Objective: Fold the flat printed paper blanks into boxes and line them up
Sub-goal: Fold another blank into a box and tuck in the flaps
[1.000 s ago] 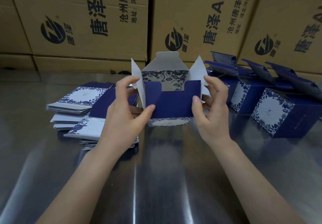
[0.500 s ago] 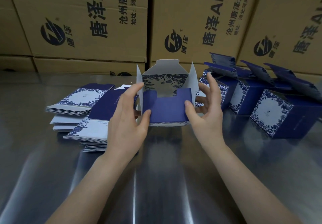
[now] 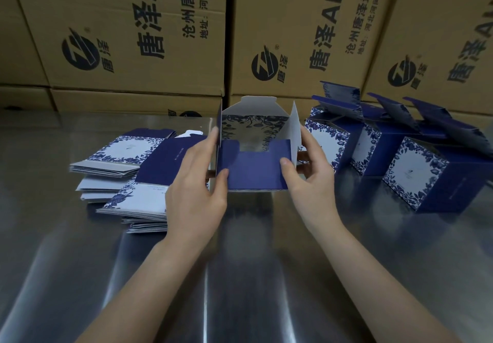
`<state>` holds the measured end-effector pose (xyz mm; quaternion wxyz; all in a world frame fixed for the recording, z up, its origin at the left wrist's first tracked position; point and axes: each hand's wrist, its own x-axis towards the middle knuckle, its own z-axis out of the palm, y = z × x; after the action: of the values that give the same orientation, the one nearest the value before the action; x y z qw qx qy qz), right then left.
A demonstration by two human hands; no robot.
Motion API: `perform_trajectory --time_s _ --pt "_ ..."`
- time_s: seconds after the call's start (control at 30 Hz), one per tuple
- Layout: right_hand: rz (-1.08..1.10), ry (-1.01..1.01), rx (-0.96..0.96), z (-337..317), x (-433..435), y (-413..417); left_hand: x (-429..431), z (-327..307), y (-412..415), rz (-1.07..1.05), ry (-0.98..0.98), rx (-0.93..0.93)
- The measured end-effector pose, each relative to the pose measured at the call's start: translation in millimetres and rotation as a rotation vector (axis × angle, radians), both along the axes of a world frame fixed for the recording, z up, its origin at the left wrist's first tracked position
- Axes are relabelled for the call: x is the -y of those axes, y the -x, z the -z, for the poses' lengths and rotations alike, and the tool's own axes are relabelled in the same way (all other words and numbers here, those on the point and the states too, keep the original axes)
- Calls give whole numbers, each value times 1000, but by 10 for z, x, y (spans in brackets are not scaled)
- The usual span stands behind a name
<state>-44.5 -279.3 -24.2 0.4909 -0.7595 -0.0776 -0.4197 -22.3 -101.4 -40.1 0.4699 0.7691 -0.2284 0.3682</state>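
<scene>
Two-handed hold on half-folded box [image 3: 256, 171] at mid-table [image 3: 240, 276]: left hand [image 3: 196, 196], right hand [image 3: 312, 182], fingers [image 3: 212, 137] curled round its sides. Flat blanks [image 3: 125, 155] stacked left, finished boxes [image 3: 426, 177] right.

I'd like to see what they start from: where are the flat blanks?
In the head view, the flat blanks lie stacked on the table at its left, partly behind the left hand holding the box.

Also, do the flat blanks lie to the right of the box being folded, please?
No, the flat blanks lie left of the half-folded box; finished boxes stand on its right.
</scene>
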Motion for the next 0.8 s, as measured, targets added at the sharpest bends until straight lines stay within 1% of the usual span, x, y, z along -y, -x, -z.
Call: perform_trajectory --time_s 0.17,0.33,0.43,0.53,0.67,0.8 --pt "-7 27 8 8 -6 17 11 14 2 5 -18 38" --pt "9 106 91 30 4 11 -8 27 -13 7 -75 46" --pt "33 151 117 36 5 12 0 19 -21 -18 -105 88" --pt "60 211 96 33 28 9 2 5 -28 -30 -120 129" --pt "41 325 54 -7 85 16 -12 0 -27 -19 -143 154" --pt "74 423 74 -71 119 37 -9 4 -17 -1 -155 169"
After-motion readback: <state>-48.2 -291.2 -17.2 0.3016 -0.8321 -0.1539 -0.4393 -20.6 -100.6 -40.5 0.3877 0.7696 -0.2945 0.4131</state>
